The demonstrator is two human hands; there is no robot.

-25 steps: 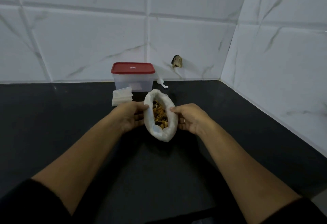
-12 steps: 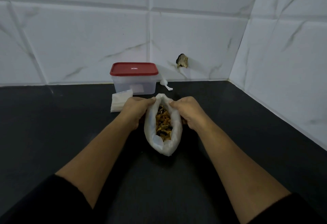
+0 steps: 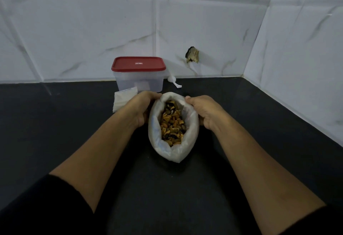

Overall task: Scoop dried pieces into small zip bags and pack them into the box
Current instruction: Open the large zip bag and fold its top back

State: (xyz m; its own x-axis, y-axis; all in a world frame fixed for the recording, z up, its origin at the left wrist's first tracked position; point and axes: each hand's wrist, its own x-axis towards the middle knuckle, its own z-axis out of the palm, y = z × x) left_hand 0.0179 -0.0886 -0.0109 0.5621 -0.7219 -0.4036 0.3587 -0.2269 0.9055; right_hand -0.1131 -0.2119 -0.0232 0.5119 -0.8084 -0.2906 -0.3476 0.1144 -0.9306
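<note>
Both hands have slid to the far rim of the soft white plastic bag of orange and dark dried pieces [image 3: 173, 127]; our left hand [image 3: 143, 107] and right hand [image 3: 203, 112] pinch its mouth wide, fingers clamped on the film. It sits mid-bench, long axis near-to-far. Next we want the small white scoop [image 3: 173, 81], far-right beside the red-lidded clear box [image 3: 139, 74], nearer our right hand.
</note>
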